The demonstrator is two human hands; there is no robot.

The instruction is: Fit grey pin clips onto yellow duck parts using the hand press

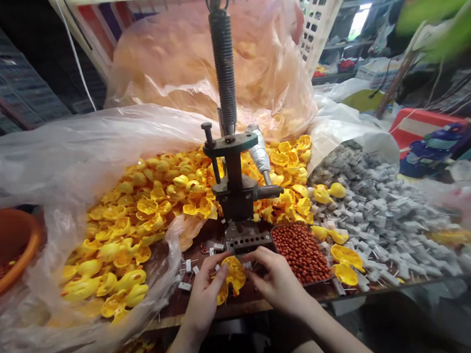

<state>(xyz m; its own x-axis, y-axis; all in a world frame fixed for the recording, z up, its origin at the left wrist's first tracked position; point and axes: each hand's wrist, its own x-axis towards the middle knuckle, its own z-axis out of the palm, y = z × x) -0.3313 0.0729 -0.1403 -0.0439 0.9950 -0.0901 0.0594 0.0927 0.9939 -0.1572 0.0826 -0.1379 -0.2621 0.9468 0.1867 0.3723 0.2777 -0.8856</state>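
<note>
Below the hand press [240, 198], my left hand [203, 293] is closed on a yellow plastic shell half [235, 276], its hollow inside turned up. A second yellow shell piece [222, 294] shows beside the left thumb, partly covered. Close by on the right, my right hand [279, 283] has its thumb and forefinger pinched together at the shell's edge. A small grey block [247, 265] shows at those fingertips, mostly hidden by them. Several loose white-grey blocks with metal pins [185, 286] lie left of the press base.
A heap of yellow shells [118, 254] spreads behind and left on plastic sheeting [61, 138]. Reddish-brown beads fill a tray [328, 282] right of the press. Grey blocks [372, 213] are piled farther right. An orange basin [28, 235] stands at far left.
</note>
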